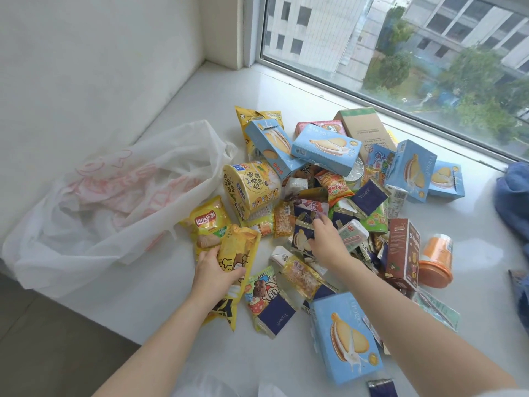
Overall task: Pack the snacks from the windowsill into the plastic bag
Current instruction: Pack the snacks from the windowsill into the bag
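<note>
A heap of snacks covers the white windowsill (177,305): several light blue biscuit boxes (326,150), a yellow tub (249,187), chip bags and small wrapped packets. A white plastic bag (114,202) with red print lies crumpled at the left, its mouth facing the heap. My left hand (214,270) grips a yellow snack pouch (237,247) that lies beside a yellow chip bag (207,224). My right hand (323,239) reaches into the middle of the heap, its fingers curled round a small dark blue packet (300,236).
The window (400,53) runs along the far edge of the sill. Blue cloth (515,202) lies at the right edge. An orange cup (436,262) and a brown box (402,253) sit at the right of the heap. The sill's front edge drops to the floor (43,339) at lower left.
</note>
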